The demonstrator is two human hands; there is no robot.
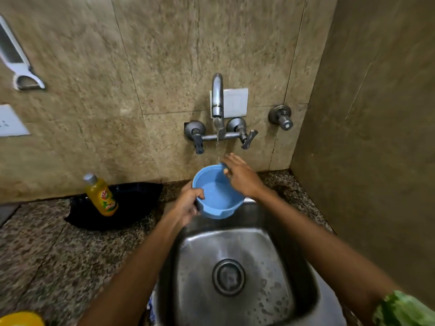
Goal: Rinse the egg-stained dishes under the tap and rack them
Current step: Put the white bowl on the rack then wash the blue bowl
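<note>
Currently the blue bowl [217,192] is held above the far edge of the sink [235,274], just below the tap [217,97], whose thin stream falls at the bowl's far rim. The left hand [188,204] grips the near-left rim, fingers [199,192] hooked over the edge; the right hand [240,176] hovers over the far-right rim with fingers spread, grasping nothing. Judged from its look, the bowl is light, rigid plastic; wet, it will be slippery, so a pinch across the rim is the secure hold. Water pooling inside will add weight and shift when tilted. A wet steel basin lies directly beneath, with a speckled stone bench [47,255] to the left carrying a yellow detergent bottle [101,196] on a black mat [131,205]. Tiled walls close the far and right sides. No rack is visible.
</note>
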